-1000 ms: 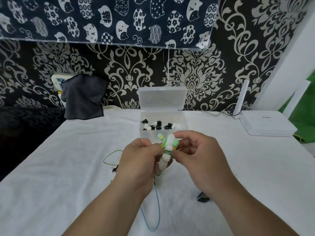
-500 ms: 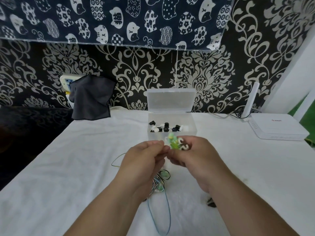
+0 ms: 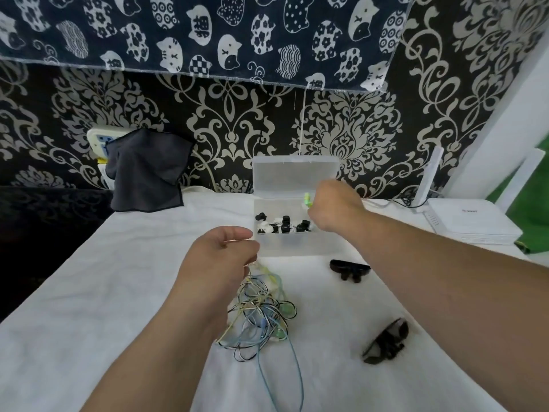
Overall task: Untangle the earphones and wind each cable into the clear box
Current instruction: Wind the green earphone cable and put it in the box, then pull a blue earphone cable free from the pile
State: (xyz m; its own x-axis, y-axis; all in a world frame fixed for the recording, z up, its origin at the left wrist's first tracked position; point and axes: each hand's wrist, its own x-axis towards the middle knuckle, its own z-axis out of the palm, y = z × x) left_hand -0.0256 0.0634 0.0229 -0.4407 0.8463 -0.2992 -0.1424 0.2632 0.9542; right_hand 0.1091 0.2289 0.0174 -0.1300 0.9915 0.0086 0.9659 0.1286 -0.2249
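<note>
While our right hand (image 3: 332, 209) reaches over the back right corner of the clear box (image 3: 297, 248), its fingers are curled tight around a small green earphone bundle (image 3: 307, 200). The bundle pokes out on the thumb side, just above the box's open top. The box stands near the middle of the back edge of the table (image 3: 118, 278), with its lid (image 3: 294, 176) upright behind it.

Black and white earphones (image 3: 282, 226) already lie inside, toward the back wall, so we judge part of the job done. The green set looks wound and about to go in, but is not yet released.

Plenty is left. A tangle of cables (image 3: 261, 316), blue, black, yellow and pale green, lies heaped at the table's middle, nearer the front edge than the box. Our left hand (image 3: 221, 260) hovers just above that heap, fingers curled toward the thumb. A few strands rise to the fingertips and it seems to pinch them, though blur hides the exact grip.

Two dark objects (image 3: 349, 269) lie right of the tangle; we cannot tell what they are.
</note>
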